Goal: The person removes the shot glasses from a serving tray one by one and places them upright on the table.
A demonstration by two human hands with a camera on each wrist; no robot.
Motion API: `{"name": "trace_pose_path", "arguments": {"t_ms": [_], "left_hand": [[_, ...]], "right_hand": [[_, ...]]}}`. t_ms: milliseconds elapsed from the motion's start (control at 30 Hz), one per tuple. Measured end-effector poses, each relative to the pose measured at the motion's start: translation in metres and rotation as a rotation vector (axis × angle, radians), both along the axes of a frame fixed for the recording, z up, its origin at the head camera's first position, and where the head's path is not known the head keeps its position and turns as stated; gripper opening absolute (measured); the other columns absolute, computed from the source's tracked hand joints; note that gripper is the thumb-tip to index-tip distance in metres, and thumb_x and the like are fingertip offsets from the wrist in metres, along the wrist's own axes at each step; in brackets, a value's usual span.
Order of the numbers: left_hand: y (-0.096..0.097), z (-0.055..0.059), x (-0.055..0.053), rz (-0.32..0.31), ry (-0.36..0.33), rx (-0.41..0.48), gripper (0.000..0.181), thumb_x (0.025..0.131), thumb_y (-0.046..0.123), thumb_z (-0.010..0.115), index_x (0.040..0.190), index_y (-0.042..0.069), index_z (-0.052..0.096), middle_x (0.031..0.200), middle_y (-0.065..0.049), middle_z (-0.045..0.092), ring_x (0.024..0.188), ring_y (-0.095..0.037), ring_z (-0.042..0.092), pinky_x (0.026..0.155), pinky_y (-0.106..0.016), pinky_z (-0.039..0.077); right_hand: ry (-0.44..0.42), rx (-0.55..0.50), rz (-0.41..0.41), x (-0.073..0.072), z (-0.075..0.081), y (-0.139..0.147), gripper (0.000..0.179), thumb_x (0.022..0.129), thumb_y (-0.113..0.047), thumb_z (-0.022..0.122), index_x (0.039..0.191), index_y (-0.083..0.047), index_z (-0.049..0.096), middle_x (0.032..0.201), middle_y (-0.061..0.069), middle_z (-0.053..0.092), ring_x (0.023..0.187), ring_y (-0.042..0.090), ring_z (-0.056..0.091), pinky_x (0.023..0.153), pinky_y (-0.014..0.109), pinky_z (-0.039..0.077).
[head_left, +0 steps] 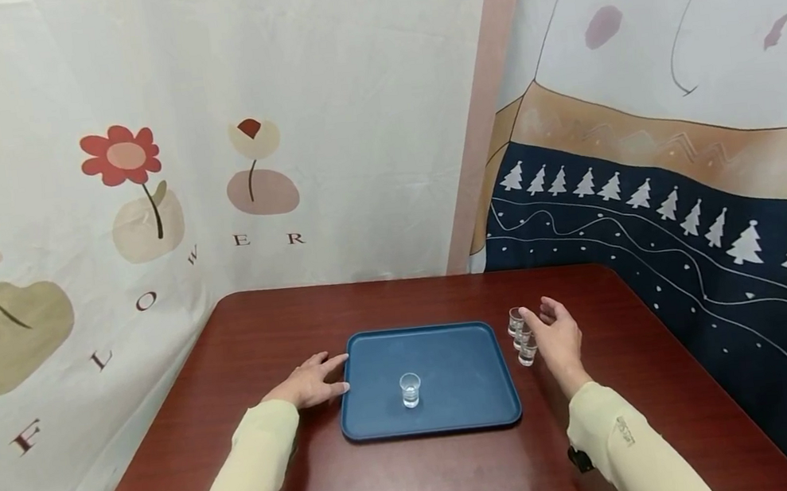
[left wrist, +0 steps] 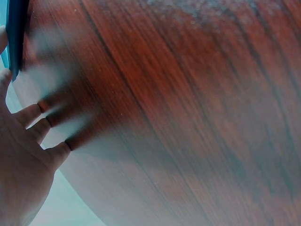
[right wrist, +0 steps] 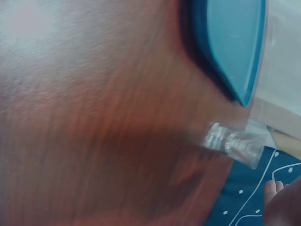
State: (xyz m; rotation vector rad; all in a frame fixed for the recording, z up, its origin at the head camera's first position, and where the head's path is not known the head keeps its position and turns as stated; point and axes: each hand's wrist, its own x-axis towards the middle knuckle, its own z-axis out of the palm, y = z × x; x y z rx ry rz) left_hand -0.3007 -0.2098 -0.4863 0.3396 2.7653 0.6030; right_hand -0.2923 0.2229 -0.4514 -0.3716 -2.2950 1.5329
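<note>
A blue tray (head_left: 451,383) lies on the table, with one small clear shot glass (head_left: 411,392) standing upright on it. Spread fingers of my left hand (head_left: 310,382) touch the tray's left edge; the left wrist view shows this hand (left wrist: 23,141) low over the wood. To the right of the tray, several similar shot glasses (head_left: 528,353) stand close together in a line. My right hand (head_left: 558,340) is beside and partly over them, fingers loosely bent, gripping nothing that I can see. In the right wrist view the glasses (right wrist: 244,147) overlap and look blurred, apart from the visible fingers (right wrist: 273,188).
The reddish-brown wooden table (head_left: 418,483) carries the tray and glasses. A pale curtain (head_left: 352,122) with flower prints hangs behind it, and a dark blue cloth (head_left: 693,286) with white trees hangs along the right side.
</note>
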Motion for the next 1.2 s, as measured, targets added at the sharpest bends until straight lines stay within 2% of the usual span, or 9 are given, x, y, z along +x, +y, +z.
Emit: {"name": "trace_pose_path", "arguments": {"t_ms": [200,333,433,567,867,1200], "left_hand": [[0.001,0.001,0.000,0.001,-0.002,0.000,0.067,0.096,0.039,0.064,0.153,0.015,0.040,0.156,-0.028,0.026,0.141,-0.051,0.024,0.107,-0.067,0.027],[0.001,0.000,0.000,0.000,-0.001,-0.002,0.067,0.096,0.039,0.064,0.153,0.015,0.040,0.155,-0.029,0.026,0.141,-0.051,0.024,0.107,-0.067,0.027],[0.000,0.000,0.000,0.000,0.001,-0.002,0.067,0.095,0.039,0.064,0.153,0.015,0.040,0.155,-0.029,0.026,0.141,-0.052,0.024,0.107,-0.067,0.027],[0.000,0.000,0.000,-0.003,-0.001,-0.003,0.067,0.095,0.039,0.064,0.153,0.015,0.040,0.155,-0.029,0.025,0.141,-0.052,0.024,0.107,-0.068,0.026],[0.000,-0.003,-0.003,-0.011,0.000,-0.003,0.067,0.095,0.039,0.064,0.153,0.015,0.040,0.156,-0.029,0.025,0.142,-0.051,0.023,0.108,-0.067,0.024],[0.000,-0.002,-0.004,-0.007,0.004,-0.007,0.067,0.095,0.040,0.064,0.153,0.015,0.040,0.156,-0.028,0.026,0.142,-0.050,0.023,0.109,-0.066,0.025]], "right_hand": [[0.027,-0.018,0.061,-0.001,0.010,-0.012,0.060,0.094,-0.035,0.070,0.143,-0.006,0.051,0.139,0.016,0.054,0.126,0.030,0.053,0.104,0.043,0.043],[0.024,-0.034,0.111,-0.001,0.011,-0.023,0.059,0.093,-0.037,0.071,0.141,-0.009,0.053,0.134,0.015,0.058,0.114,0.027,0.059,0.089,0.036,0.051],[0.010,-0.036,0.159,-0.001,0.010,-0.031,0.057,0.093,-0.037,0.070,0.141,-0.009,0.053,0.135,0.015,0.058,0.115,0.027,0.059,0.089,0.038,0.051],[-0.004,-0.017,0.223,0.001,0.005,-0.041,0.056,0.094,-0.035,0.070,0.141,-0.008,0.053,0.138,0.013,0.055,0.125,0.028,0.054,0.100,0.044,0.047],[0.019,0.047,0.327,0.006,-0.012,-0.062,0.053,0.094,-0.029,0.071,0.137,-0.002,0.057,0.132,0.017,0.060,0.118,0.029,0.059,0.096,0.044,0.050],[0.017,0.094,0.407,0.012,-0.026,-0.082,0.047,0.091,-0.022,0.074,0.131,-0.001,0.062,0.123,0.017,0.066,0.113,0.031,0.063,0.091,0.044,0.052]]}}
